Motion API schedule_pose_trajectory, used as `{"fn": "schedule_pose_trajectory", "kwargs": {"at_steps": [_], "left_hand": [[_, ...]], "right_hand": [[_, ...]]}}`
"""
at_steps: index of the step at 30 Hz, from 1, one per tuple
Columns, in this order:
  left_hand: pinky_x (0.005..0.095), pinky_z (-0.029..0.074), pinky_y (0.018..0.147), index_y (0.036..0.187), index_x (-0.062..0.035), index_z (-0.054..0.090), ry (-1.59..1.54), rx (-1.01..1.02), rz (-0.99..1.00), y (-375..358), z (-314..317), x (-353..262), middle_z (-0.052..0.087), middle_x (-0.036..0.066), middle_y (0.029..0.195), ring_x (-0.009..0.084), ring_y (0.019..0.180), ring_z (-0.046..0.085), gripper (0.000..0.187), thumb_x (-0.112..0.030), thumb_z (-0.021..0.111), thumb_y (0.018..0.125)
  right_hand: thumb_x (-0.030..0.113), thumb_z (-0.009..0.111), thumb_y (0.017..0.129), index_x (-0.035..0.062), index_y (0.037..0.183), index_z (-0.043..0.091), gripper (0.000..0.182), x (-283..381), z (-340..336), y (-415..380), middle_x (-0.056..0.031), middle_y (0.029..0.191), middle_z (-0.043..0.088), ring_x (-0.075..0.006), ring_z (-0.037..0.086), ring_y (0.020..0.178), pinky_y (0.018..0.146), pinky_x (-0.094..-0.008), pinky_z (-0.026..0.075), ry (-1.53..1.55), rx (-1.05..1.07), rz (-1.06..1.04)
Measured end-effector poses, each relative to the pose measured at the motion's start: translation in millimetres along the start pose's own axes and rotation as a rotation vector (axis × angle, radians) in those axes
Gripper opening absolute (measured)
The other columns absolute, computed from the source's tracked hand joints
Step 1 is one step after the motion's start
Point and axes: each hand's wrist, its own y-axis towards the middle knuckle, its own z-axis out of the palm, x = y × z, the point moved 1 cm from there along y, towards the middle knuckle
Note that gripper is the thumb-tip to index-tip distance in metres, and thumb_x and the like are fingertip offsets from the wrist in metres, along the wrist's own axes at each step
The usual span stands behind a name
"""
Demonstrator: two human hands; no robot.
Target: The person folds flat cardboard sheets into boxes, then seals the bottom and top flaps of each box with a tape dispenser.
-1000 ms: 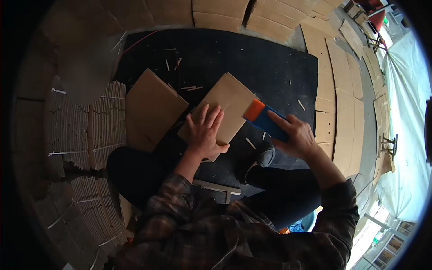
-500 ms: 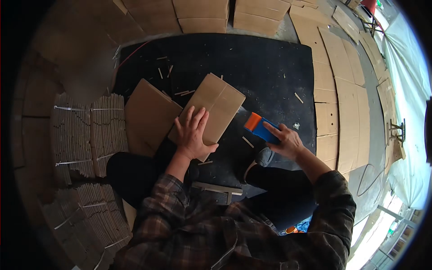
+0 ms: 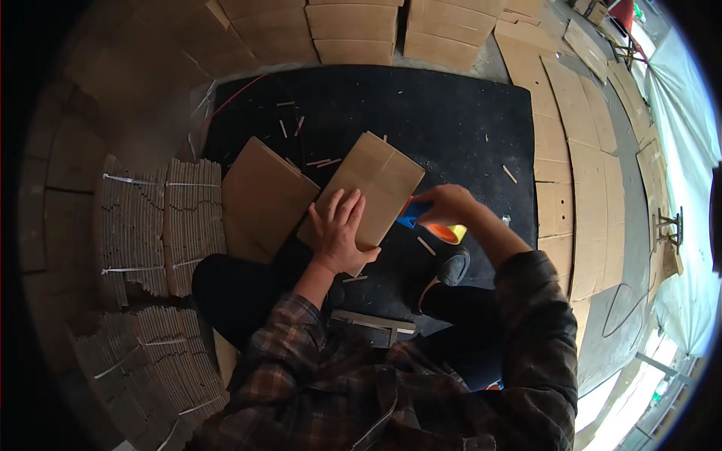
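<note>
A closed brown cardboard box (image 3: 382, 180) lies at an angle on the black mat in front of me. My left hand (image 3: 340, 233) rests flat on its near part, fingers spread and thumb out to the right. In my right hand (image 3: 445, 207) is a blue and orange tape dispenser (image 3: 407, 219) with a roll of yellow tape, its front end right at the box's right edge. The palm and fingers hide part of the dispenser. Left of the box lies a flat piece of folded cardboard (image 3: 263, 199), partly under the box's edge in this view.
Strapped bundles of flat cardboard (image 3: 135, 225) stand on the left. Cardboard boxes (image 3: 353, 34) line the far side of the black mat (image 3: 451, 105), where small strips lie scattered. Cardboard sheets (image 3: 590, 188) cover the floor at right. My shoe (image 3: 454, 267) is near the dispenser.
My right hand has brought the tape dispenser left and turned it, from beside the box to the box's right edge. My left hand stays flat on the box. The view has shifted slightly.
</note>
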Motion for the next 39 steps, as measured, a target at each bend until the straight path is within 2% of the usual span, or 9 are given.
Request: {"fn": "schedule_pose_trajectory", "kwargs": {"at_steps": [4,10,14,19,25,26,30,35,39], "left_hand": [[0.0766,0.016,0.101,0.139,-0.0088,0.042,-0.033,-0.071,-0.03,6.6,1.3,-5.9,0.033,0.003,0.146,0.0292,0.137,0.026,0.101,-0.045,0.083,0.054],[0.0745,0.019,0.1,0.135,-0.015,0.045,-0.066,-0.098,-0.211,25.3,15.2,-44.6,0.037,0.002,0.14,0.027,0.132,0.031,0.091,-0.044,0.082,0.058],[0.0779,0.015,0.1,0.138,-0.0143,0.042,-0.055,-0.068,-0.201,10.7,12.7,-37.1,0.034,0.003,0.143,0.0283,0.138,0.025,0.098,-0.051,0.082,0.057],[0.079,0.012,0.101,0.141,-0.0158,0.042,-0.059,-0.024,-0.154,-37.1,5.5,-35.5,0.03,0.004,0.148,0.0289,0.143,0.017,0.108,-0.059,0.083,0.051],[0.0759,0.018,0.1,0.135,-0.0155,0.049,-0.004,-0.208,-0.035,-50.7,34.3,-19.4,0.03,0.001,0.144,0.0289,0.139,0.022,0.097,-0.063,0.079,0.055],[0.0755,0.019,0.099,0.133,-0.0152,0.051,0.013,-0.23,-0.014,-53.4,39.2,-21.2,0.03,0.0,0.144,0.0286,0.138,0.022,0.094,-0.063,0.077,0.057],[0.0766,0.018,0.098,0.134,-0.0149,0.051,0.001,-0.233,-0.026,-53.4,44.6,-21.6,0.027,0.0,0.144,0.0285,0.138,0.022,0.093,-0.063,0.077,0.058],[0.0768,0.011,0.099,0.134,-0.0171,0.052,0.02,-0.252,0.013,-53.0,57.4,-50.1,0.037,0.003,0.14,0.0326,0.139,0.025,0.09,-0.066,0.072,0.06],[0.0772,0.018,0.098,0.134,-0.018,0.05,0.192,-0.255,0.064,-48.2,86.1,-94.9,0.039,0.004,0.14,0.0301,0.138,0.027,0.088,-0.066,0.068,0.063]], "right_hand": [[0.031,0.067,0.065,0.0274,0.121,0.061,0.056,35.2,-6.3,-5.8,-0.0106,0.083,0.069,-0.03,0.068,0.087,0.072,-0.0407,0.053,-0.182,-0.044,0.108],[0.019,0.068,0.069,0.0144,0.13,0.051,0.064,39.8,-17.2,-30.1,-0.0168,0.086,0.064,-0.0312,0.068,0.077,0.063,-0.04,0.054,-0.353,-0.232,0.103],[0.012,0.064,0.073,0.019,0.14,0.042,0.071,68.0,2.6,-46.5,-0.0193,0.085,0.062,-0.0327,0.067,0.078,0.065,-0.0405,0.054,-0.359,-0.276,0.066],[0.021,0.068,0.072,0.0284,0.149,0.026,0.088,58.5,18.3,-36.5,-0.0227,0.097,0.06,-0.0374,0.067,0.087,0.071,-0.0444,0.054,-0.311,-0.13,0.142],[0.027,0.068,0.072,0.0296,0.146,0.033,0.083,50.2,-4.8,-43.7,-0.0194,0.098,0.062,-0.0359,0.067,0.086,0.072,-0.0453,0.054,-0.394,-0.056,0.2],[0.031,0.069,0.072,0.0277,0.14,0.045,0.073,45.5,-11.2,-47.5,-0.0165,0.093,0.064,-0.0342,0.068,0.085,0.073,-0.0445,0.054,-0.397,-0.082,0.238],[0.031,0.071,0.071,0.0242,0.132,0.055,0.063,53.7,-56.4,-77.2,-0.015,0.091,0.067,-0.033,0.068,0.087,0.075,-0.0429,0.055,-0.382,-0.135,0.263],[0.036,0.071,0.071,0.021,0.123,0.063,0.054,121.0,-118.3,-75.7,-0.015,0.09,0.07,-0.0323,0.068,0.087,0.08,-0.042,0.053,-0.088,-0.258,0.085],[0.037,0.069,0.072,0.0166,0.116,0.067,0.048,176.9,-124.1,-24.3,-0.0156,0.089,0.07,-0.0339,0.068,0.088,0.078,-0.0415,0.054,-0.212,-0.124,-0.133]]}}
